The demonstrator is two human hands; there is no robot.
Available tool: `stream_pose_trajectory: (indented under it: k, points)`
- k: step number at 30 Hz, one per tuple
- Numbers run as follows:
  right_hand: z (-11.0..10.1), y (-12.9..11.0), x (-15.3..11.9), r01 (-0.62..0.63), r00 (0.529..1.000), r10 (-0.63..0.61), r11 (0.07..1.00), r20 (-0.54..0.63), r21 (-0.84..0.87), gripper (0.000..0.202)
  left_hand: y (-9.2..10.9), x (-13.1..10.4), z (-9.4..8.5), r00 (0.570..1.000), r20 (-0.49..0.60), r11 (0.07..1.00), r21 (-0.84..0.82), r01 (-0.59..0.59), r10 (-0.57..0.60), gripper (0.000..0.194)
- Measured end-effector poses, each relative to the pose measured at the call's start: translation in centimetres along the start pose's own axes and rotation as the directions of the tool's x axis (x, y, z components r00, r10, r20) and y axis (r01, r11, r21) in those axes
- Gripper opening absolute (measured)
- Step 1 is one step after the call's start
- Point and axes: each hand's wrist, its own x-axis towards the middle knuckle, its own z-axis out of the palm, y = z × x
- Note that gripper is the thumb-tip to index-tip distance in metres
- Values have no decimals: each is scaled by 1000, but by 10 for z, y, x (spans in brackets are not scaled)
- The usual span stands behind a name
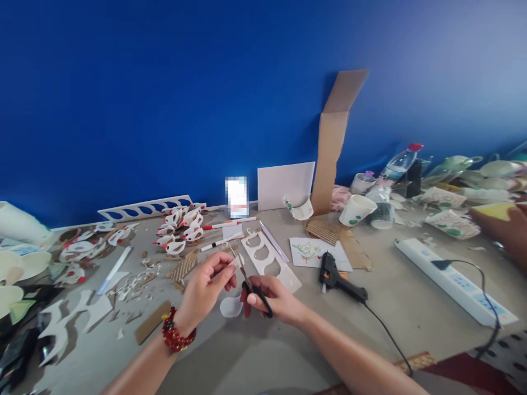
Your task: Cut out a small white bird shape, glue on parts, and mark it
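My right hand (272, 299) is closed around the black-handled scissors (267, 308), whose blades point up and away toward my left hand. Close to the blades, my left hand (216, 277) pinches a small white piece (236, 262), partly hidden by the fingers. A bracelet of red beads (178, 331) circles my left wrist. Below the hands a rounded white cutout (231, 307) lies on the table. Just beyond them is a white sheet with oval holes (272, 267). Left of my hands stand several white bird figures (175, 247) with red beaks.
A black glue gun (340, 278) with a cable rests at right, beside a drawing (304, 249). Farther right lie a power strip (457, 282) and another person's hand (504, 233). Scraps (132, 285) litter the left side. Cardboard (331, 153) leans on the blue wall.
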Motion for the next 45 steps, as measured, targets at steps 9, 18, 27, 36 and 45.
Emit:
stream_pose_trajectory:
  k: [9,18,27,36,45]
  points:
    - [-1,1,0,-7,1000,7,1000,0,-20,54,1,1,1,1000,3,1000,8,5,-5,19]
    - [-1,1,1,-15,1000,15,1000,-6,-2,55,0,0,-2,1000,14,998,57,3,-4,15]
    - [-2,0,0,-28,1000,28,999,-4,-45,54,2,0,-2,999,38,999,38,12,-13,18]
    - [-2,1,-1,19,999,-18,999,30,-38,55,5,-2,-2,1000,13,1000,-5,-25,25,15]
    - [-3,3,0,3,1000,-3,999,-8,-39,55,7,-3,-2,1000,9,999,-36,-26,26,17]
